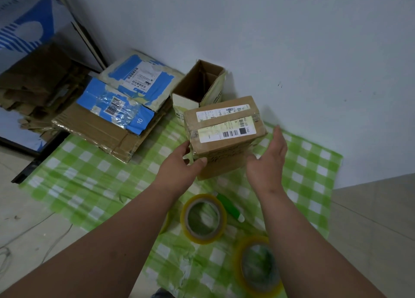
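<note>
Cardboard box (224, 138), rectangular and tape-sealed, sits gripped by left hand (182, 165), right hand (268, 160) flat-open beside it.

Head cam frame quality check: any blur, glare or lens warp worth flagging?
Head view: light is dim and flat, with only soft shadows. Wide-angle warp shows toward the frame edges. The near tape roll at the bottom is smeared and soft, and the other tape roll is slightly blurred. The taped box is sharpest, with clear barcodes. Glare spots sit on the plastic-wrapped blue box.
</note>
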`<state>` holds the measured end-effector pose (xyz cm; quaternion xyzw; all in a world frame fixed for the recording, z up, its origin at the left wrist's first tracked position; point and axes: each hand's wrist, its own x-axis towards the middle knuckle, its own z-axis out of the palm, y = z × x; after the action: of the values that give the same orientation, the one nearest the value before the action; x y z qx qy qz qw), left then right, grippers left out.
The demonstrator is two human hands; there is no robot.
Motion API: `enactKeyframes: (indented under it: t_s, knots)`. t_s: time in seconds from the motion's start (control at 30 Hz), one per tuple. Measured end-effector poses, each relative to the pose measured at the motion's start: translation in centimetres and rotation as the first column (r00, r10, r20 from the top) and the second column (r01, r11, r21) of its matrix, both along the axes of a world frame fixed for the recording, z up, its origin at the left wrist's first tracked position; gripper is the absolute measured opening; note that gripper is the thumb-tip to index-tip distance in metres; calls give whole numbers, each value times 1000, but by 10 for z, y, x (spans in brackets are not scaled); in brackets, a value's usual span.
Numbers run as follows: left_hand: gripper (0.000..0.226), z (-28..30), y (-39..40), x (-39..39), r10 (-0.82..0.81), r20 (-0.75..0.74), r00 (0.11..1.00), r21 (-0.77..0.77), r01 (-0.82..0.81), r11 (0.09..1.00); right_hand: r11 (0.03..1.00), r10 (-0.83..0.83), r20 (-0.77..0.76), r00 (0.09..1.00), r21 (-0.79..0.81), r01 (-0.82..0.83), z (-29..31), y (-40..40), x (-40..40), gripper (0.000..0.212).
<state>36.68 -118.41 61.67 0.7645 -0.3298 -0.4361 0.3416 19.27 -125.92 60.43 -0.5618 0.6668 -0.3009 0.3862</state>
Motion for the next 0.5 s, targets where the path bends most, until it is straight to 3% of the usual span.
enactKeyframes:
  t_s: [0.1, 0.2, 0.3, 0.5]
  knots:
    - [62, 1, -4, -3, 11, -18, 1000, -23, -11, 1000, 992, 121, 57, 991, 38, -123, 1, -14, -1, 78]
    - [61, 3, -5, -3, 89, 58, 994, -42, -87, 995, 996, 87, 117, 989, 12, -89, 1, -15, -5, 69]
    - [63, 6, -5, -3, 159, 27, 987, -62, -157, 986, 999, 35, 165, 986, -39, -28, 0, -9, -12, 56]
    - [65, 27, -14, -12, 144, 54, 988, -169, -133, 977, 997, 22, 127, 992, -81, -12, -4, -1, -23, 76]
